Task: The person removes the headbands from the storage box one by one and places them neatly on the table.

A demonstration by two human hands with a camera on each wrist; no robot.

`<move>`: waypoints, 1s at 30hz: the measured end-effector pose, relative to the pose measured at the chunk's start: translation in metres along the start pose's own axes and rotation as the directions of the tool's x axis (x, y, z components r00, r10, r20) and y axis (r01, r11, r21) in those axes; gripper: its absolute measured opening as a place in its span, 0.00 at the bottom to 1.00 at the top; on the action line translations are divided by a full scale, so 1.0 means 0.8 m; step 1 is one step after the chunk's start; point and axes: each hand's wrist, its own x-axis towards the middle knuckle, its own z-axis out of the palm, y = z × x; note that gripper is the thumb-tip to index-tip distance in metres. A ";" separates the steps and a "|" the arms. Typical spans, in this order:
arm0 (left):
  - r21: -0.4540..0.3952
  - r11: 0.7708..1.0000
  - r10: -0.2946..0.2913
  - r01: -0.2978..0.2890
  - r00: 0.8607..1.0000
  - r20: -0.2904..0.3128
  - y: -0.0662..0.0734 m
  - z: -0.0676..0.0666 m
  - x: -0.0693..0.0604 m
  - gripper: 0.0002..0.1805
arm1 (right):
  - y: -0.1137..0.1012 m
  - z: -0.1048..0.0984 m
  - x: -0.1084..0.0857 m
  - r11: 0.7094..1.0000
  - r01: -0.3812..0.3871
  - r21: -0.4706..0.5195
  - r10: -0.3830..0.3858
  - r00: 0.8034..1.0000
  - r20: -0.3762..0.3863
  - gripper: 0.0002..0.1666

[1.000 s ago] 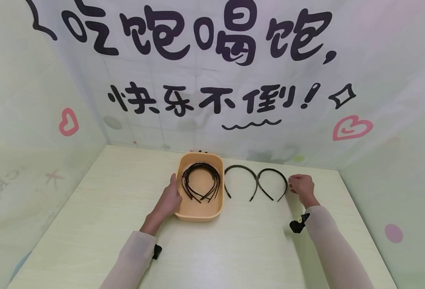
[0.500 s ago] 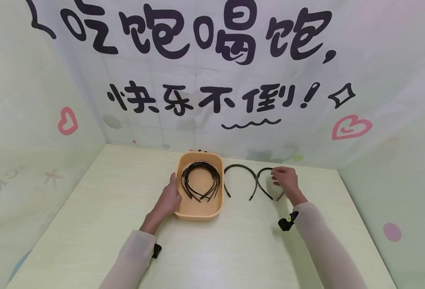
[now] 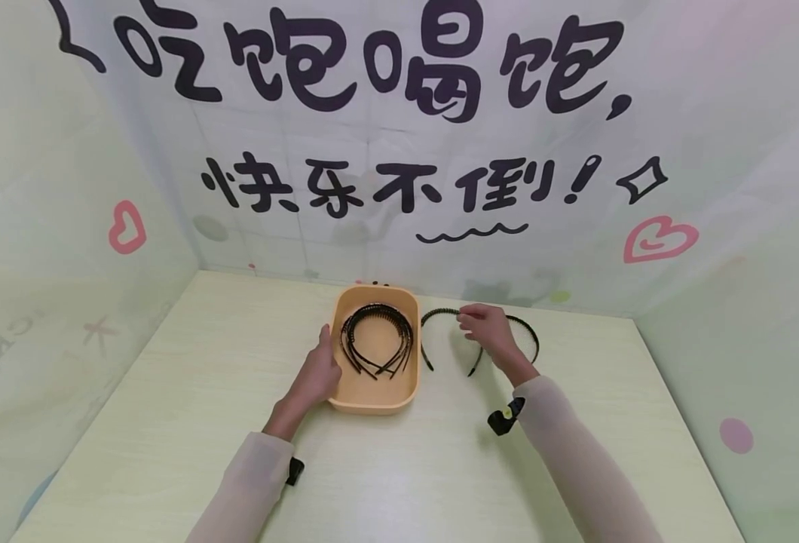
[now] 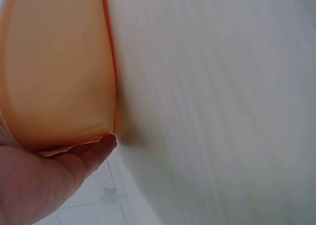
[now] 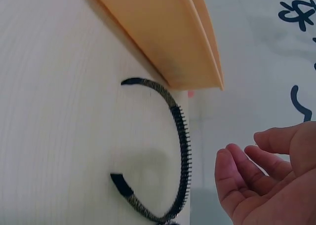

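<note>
An orange plastic bin (image 3: 374, 400) stands on the table with several black headbands (image 3: 378, 313) in it. At its left wall is my left hand (image 3: 318, 369), gripping the side near the rim. In the left wrist view, fingers (image 4: 94, 153) lie along the bin's outer wall down to its base. My right hand (image 3: 491, 332) hovers over a dark toothed headband (image 5: 183, 151) just right of the bin. Its thumb and fingers are loosely bent and apart, holding nothing. Farther right lies another headband (image 3: 534, 339), partly hidden by the right hand.
The pale wooden table (image 3: 237, 362) meets a printed cloth wall (image 3: 365, 249) behind the bin. Cloth sides rise at left and right. Each wrist carries a small black camera (image 3: 506, 417).
My right hand has moved left, from beside the rightmost headband, across it, to above the headband closest to the bin. My left hand and the bin have stayed put.
</note>
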 end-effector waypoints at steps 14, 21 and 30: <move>-0.006 1.000 -0.015 0.015 1.000 0.008 -0.002 0.002 0.001 0.41 | -0.039 0.070 0.007 0.991 0.134 0.005 -0.134 0.988 0.078 0.21; 0.006 1.000 0.000 0.000 1.000 -0.005 -0.001 0.002 -0.001 0.41 | -0.047 0.097 0.003 0.980 0.197 -0.034 -0.188 0.966 0.179 0.25; 0.008 1.000 -0.001 0.001 1.000 -0.001 -0.002 0.002 -0.001 0.42 | -0.057 0.126 0.001 0.983 0.163 -0.089 -0.137 0.960 0.246 0.32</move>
